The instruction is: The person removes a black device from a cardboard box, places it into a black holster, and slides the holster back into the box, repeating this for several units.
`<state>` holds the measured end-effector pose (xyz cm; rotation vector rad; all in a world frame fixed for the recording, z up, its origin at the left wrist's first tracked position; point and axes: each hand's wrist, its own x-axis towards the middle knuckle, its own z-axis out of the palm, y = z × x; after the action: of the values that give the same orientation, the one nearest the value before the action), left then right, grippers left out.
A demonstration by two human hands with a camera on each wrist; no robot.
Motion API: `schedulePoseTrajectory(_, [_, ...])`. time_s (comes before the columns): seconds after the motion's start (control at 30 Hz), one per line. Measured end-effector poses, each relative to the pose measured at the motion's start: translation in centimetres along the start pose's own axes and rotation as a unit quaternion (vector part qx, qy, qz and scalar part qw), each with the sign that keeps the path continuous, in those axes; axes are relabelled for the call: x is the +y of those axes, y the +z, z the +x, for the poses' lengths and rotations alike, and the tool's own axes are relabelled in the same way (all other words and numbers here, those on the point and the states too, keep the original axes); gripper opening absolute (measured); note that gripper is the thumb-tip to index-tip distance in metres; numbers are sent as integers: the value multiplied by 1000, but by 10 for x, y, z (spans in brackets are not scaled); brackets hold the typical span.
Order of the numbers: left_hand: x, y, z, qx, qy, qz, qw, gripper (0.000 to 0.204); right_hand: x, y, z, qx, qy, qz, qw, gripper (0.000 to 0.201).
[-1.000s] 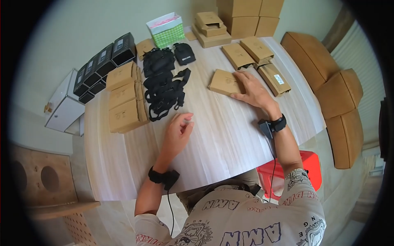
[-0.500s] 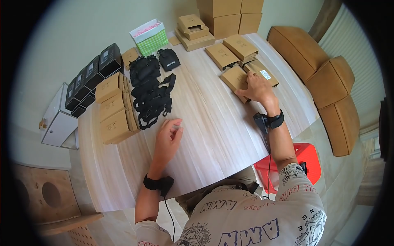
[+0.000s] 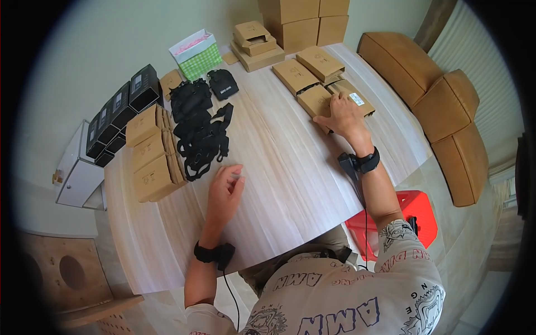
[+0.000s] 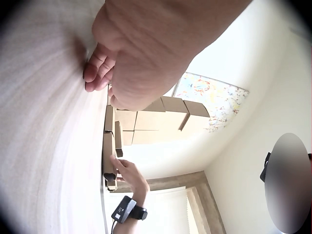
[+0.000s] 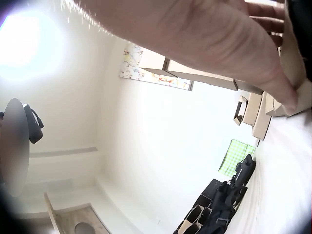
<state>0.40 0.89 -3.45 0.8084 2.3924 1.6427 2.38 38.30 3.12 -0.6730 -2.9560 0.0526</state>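
Note:
My right hand (image 3: pixel 347 115) grips a flat brown cardboard box (image 3: pixel 314 101), thumb on its left side and fingers across toward its right. Black material shows in the box's near end, close to the palm in the right wrist view (image 5: pixel 297 53). This box sits against two flat boxes, one behind it (image 3: pixel 296 76) and one with a white label (image 3: pixel 357 99) to its right. Another flat box (image 3: pixel 320 62) lies farther back. My left hand (image 3: pixel 225 192) rests idle low over the table, fingers loosely curled and holding nothing, just in front of a row of black strapped pouches (image 3: pixel 200 137).
Brown boxes (image 3: pixel 151 151) line the table's left side, with black boxes (image 3: pixel 125 100) behind. A green checked bag (image 3: pixel 196 60), stacked small boxes (image 3: pixel 257 53) and large cartons (image 3: pixel 304 25) stand at the back. A brown sofa (image 3: pixel 430 106) is beyond the right edge, a red stool (image 3: pixel 416 220) below.
My right hand has slid the box to the right and back, up against the other flat boxes. The head view has shifted; my left hand stays nearly still.

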Motion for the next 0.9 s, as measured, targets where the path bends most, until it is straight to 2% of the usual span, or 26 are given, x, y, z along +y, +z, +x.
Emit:
schedulePoseTrajectory(0.07, [1,0,0,0,-2,0,1000,27,0,2,-1,13,-5,-2,1000,80])
schedulePoseTrajectory(0.13, [2,-1,0,1,-4,0,1000,27,-2,1,-4,93,-53,5,994,67])
schedulePoseTrajectory(0.17, [3,-1,0,1,-2,2,1000,27,-5,0,-4,93,-54,6,994,67])
schedulePoseTrajectory(0.23, [1,2,0,3,0,2,1000,27,-12,-6,-6,162,-146,122,968,46])
schedulePoseTrajectory(0.27, [-2,4,1,-3,-5,-16,1000,26,-13,-9,-8,161,-151,123,968,46])
schedulePoseTrajectory(0.33, [-4,-2,-3,20,-26,-17,999,26,-33,-3,-12,29,-235,268,934,27])
schedulePoseTrajectory(0.37, [-2,-2,-1,14,2,16,1000,27,-43,3,-15,9,-274,316,909,20])
schedulePoseTrajectory(0.4, [-1,-3,-1,5,30,48,998,27,-54,-1,-23,-46,-279,311,907,20])
schedulePoseTrajectory(0.43, [1,-3,-3,23,18,61,998,27,-61,7,-26,-59,-301,308,901,19])
schedulePoseTrajectory(0.5, [7,-2,-2,21,17,4,1000,26,-67,19,-27,-73,-331,306,890,19])
schedulePoseTrajectory(0.6, [12,-5,-1,38,23,-19,999,25,-71,27,-26,-86,-334,313,885,18])
schedulePoseTrajectory(0.63, [15,-9,1,64,52,15,996,24,-71,28,-25,-94,-318,322,887,18])
schedulePoseTrajectory(0.67, [18,-16,4,68,50,19,996,24,-70,29,-24,-101,-302,331,888,18])
schedulePoseTrajectory(0.73, [23,-39,9,163,150,99,970,25,-70,33,-23,-95,-310,338,883,18])
schedulePoseTrajectory(0.77, [21,-55,13,207,152,136,957,25,-71,33,-23,-89,-310,332,886,18])
schedulePoseTrajectory(0.83, [17,-96,14,280,106,146,943,33,-71,33,-23,-81,-310,323,890,17])
schedulePoseTrajectory(0.87, [14,-117,10,280,106,150,942,33,-71,34,-24,-81,-311,326,889,17])
schedulePoseTrajectory(0.9, [11,-138,4,286,94,245,922,46,-71,34,-24,-78,-312,325,890,17])
